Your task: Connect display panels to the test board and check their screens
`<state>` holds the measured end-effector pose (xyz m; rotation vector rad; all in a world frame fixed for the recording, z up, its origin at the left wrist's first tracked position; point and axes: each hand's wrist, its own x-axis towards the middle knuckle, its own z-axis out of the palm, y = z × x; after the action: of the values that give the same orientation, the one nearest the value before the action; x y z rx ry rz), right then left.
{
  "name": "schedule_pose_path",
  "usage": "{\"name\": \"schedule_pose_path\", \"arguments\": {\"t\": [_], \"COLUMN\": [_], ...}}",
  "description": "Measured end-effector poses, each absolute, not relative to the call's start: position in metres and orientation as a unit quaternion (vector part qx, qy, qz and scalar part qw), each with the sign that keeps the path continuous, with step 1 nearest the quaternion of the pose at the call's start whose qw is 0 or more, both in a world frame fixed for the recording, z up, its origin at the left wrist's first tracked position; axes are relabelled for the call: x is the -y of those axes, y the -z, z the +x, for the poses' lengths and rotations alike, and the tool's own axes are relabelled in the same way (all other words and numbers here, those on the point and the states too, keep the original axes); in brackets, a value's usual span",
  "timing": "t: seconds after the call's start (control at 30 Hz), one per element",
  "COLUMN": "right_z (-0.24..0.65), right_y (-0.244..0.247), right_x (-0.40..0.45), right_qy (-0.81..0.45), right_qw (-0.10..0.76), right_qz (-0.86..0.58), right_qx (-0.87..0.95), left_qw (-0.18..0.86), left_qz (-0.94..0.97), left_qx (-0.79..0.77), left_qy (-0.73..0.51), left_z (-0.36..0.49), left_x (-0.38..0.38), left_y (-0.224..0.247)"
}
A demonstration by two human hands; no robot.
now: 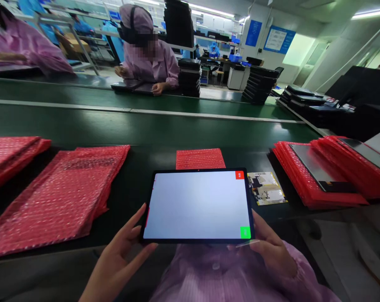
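A tablet (198,205) with a lit, pale white screen is held up in front of me between both hands. Its screen shows a red square in the top right corner and a green one in the bottom right. My left hand (122,253) grips the tablet's left edge, thumb near the lower corner. At the right edge, my right hand (271,247) grips the other side, with a thin light strip by the thumb that I cannot make out. Behind the tablet lies a red bubble-wrap sheet (200,158), partly hidden. Just right of it rests a flat circuit module (267,188).
Red bubble-wrap bags (61,193) lie at the left. On the right, display panels (324,167) rest on red bubble-wrap bags (290,176). Across the green bench (146,130) a co-worker (150,58) handles dark panels beside stacks of black trays (261,84). Another person sits far left.
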<state>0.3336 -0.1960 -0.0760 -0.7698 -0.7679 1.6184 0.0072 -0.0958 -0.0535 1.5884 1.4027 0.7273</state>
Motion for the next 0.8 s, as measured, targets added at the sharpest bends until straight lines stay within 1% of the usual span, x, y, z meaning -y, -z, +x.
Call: {"name": "schedule_pose_path", "arguments": {"t": [0.2, 0.47, 0.6, 0.8], "right_z": [0.334, 0.332, 0.332, 0.327], "right_y": [0.084, 0.082, 0.086, 0.078], "right_x": [0.199, 0.199, 0.200, 0.200], "right_qy": [-0.684, -0.694, -0.695, -0.692], "right_qw": [0.576, 0.571, 0.563, 0.584], "right_qz": [-0.323, -0.279, -0.297, -0.307], "right_qx": [0.309, 0.338, 0.334, 0.294], "left_qw": [0.456, 0.480, 0.471, 0.447], "left_qz": [0.609, 0.606, 0.613, 0.619], "left_qx": [-0.560, -0.529, -0.527, -0.533], "left_qy": [-0.329, -0.350, -0.353, -0.365], "left_z": [0.009, -0.002, -0.005, -0.006], "left_x": [0.099, 0.094, 0.095, 0.096], "left_y": [0.053, 0.074, 0.077, 0.080]}}
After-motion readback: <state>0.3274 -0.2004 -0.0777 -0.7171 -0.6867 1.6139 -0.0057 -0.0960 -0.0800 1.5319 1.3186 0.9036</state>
